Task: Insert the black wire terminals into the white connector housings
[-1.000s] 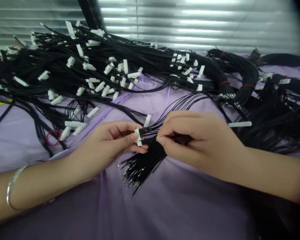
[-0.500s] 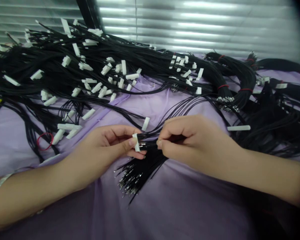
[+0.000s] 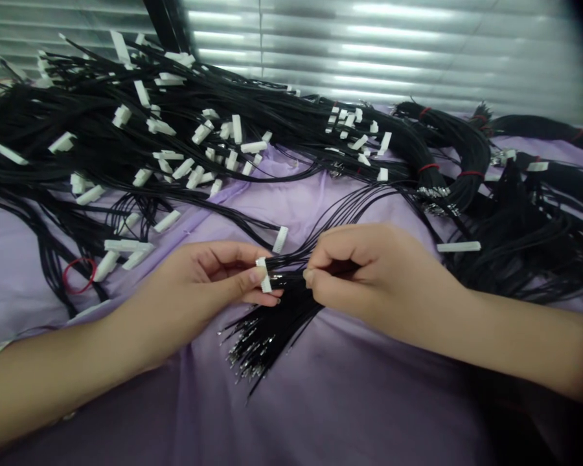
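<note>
Centrally, a small white plastic connector [image 3: 264,277] is pinched in the left hand [image 3: 214,275], thumb against fingers. A thin black wire [image 3: 291,277] is held between the pressed-together fingertips of the right hand [image 3: 379,278]. Nearer, black metal-tipped wires [image 3: 260,340] are fanned over purple cloth [image 3: 350,388]; at left, 1 thin red loop [image 3: 65,279] is seen.

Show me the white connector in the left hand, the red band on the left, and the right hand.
White connector [image 3: 266,284]: head view, on its lower part.
Red band [image 3: 65,278]: head view, left edge of its loop.
Right hand [image 3: 372,268]: head view, middle of the hand.
</note>
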